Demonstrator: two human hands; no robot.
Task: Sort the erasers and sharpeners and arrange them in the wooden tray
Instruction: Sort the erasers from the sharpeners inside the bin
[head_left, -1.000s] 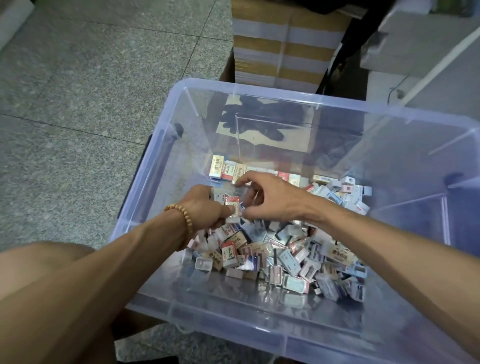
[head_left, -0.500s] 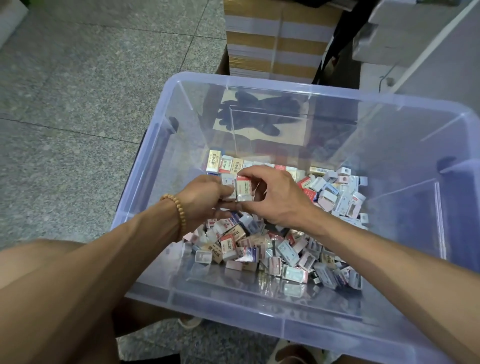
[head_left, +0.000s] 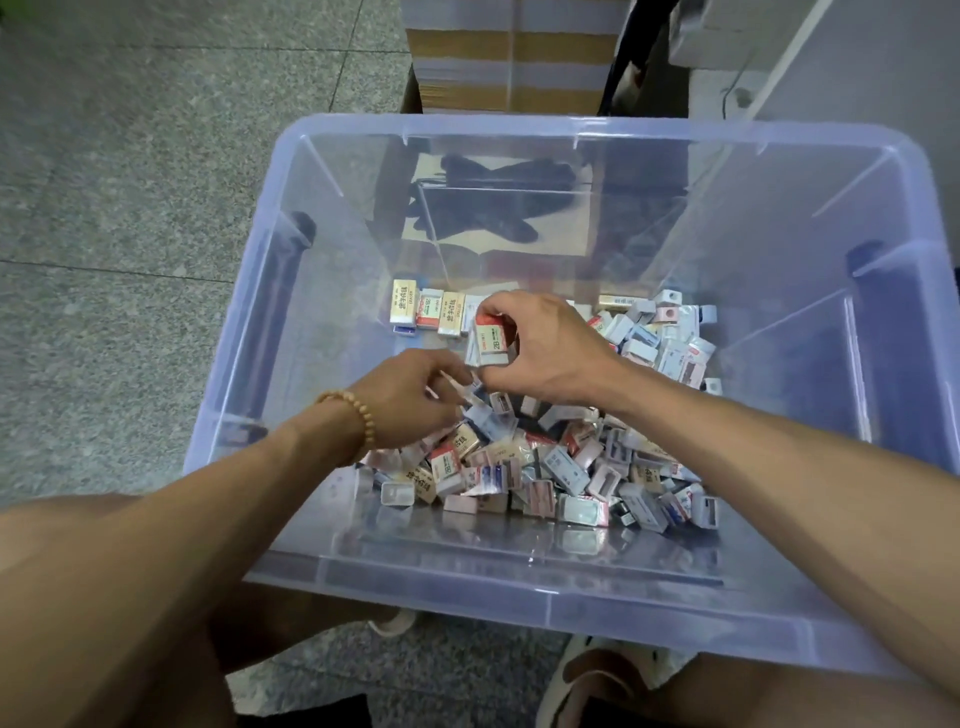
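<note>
A clear plastic bin (head_left: 519, 603) holds a loose pile of small wrapped erasers and sharpeners (head_left: 550, 467). A short row of erasers (head_left: 426, 309) stands upright along the bin's far left, and more sharpeners (head_left: 660, 332) lie heaped at the far right. My right hand (head_left: 550, 353) pinches a red-and-white 2B eraser (head_left: 491, 340) just above the pile, near the row. My left hand (head_left: 410, 400), with a bead bracelet on its wrist, reaches into the pile with curled, blurred fingers; whether it holds anything is unclear. No wooden tray is in view.
The bin stands on a grey tiled floor (head_left: 130, 182) between my knees. Taped cardboard boxes (head_left: 511, 57) stand behind it. A dark glove-like shape (head_left: 488, 202) shows through the bin's far wall. A sandalled foot (head_left: 597, 670) is under the near edge.
Both hands were together at the eraser. My left hand has let go and dropped toward the pile, while my right hand has lifted the eraser slightly toward the back row.
</note>
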